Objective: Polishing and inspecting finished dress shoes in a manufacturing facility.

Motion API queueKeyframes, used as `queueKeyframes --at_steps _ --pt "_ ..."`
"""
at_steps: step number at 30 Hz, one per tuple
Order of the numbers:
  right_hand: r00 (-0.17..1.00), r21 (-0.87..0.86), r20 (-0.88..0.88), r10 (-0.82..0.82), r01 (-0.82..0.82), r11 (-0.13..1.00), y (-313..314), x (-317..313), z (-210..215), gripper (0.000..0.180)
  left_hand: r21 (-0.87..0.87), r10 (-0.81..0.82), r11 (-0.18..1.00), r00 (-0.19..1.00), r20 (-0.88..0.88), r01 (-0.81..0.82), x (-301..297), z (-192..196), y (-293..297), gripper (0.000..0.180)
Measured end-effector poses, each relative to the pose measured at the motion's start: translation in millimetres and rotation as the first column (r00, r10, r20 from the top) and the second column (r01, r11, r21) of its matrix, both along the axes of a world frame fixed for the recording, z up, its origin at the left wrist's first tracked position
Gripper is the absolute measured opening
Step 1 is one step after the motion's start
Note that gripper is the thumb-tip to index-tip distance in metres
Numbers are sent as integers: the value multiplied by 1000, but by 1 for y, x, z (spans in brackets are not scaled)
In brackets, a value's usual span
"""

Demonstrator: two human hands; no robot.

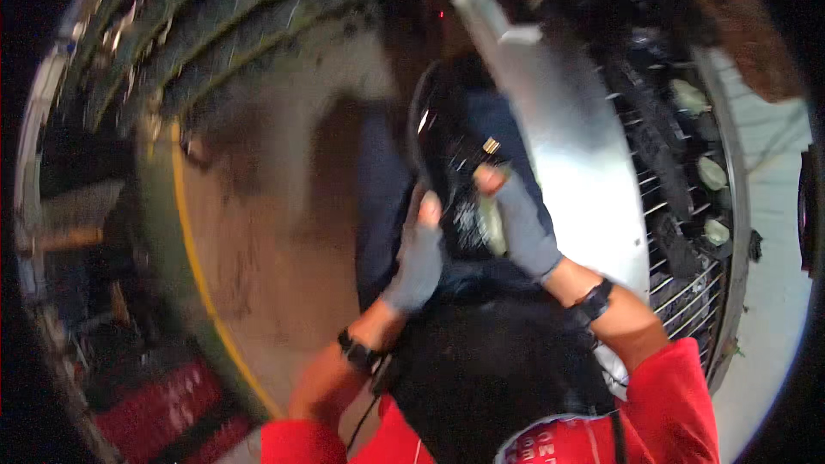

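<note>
Both hands wear grey gloves with bare fingertips. Between them is a long, glossy black item (455, 155) with a rounded far end and a small gold-coloured mark; blur hides its exact kind. My left hand (418, 262) grips its left side, thumb on top and the other fingers out of sight. On the right side my right hand (520, 219) closes round it, beside a pale greenish part (492, 225) at the near end. The item is in front of my body, above a dark apron (490, 352).
A shiny metal ledge (584, 163) curves along my right. Beyond it a wire rack (687, 309) carries black items with several pale oval parts (711, 174). Slanted dark racks (232, 26) stand far left. A yellow line (193, 249) crosses the floor near a dark red box (163, 404).
</note>
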State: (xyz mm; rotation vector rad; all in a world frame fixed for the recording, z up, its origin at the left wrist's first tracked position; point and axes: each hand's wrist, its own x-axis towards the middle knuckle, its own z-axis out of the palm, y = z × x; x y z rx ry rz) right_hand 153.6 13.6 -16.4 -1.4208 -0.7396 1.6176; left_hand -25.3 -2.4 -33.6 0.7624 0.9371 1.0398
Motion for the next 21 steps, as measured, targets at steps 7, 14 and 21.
queueKeyframes --at_steps 7,14,21 --pt "597 -182 -737 -316 275 944 -34 68 -5 32 327 -374 806 852 -366 494 -22 17 21 69" --pt "707 284 83 -702 659 697 -226 344 43 41 -2 -362 928 897 -256 374 -11 -17 11 55" --pt "541 -232 810 -227 651 723 -451 472 2 57 -3 -398 914 896 -196 406 1 -38 24 51"
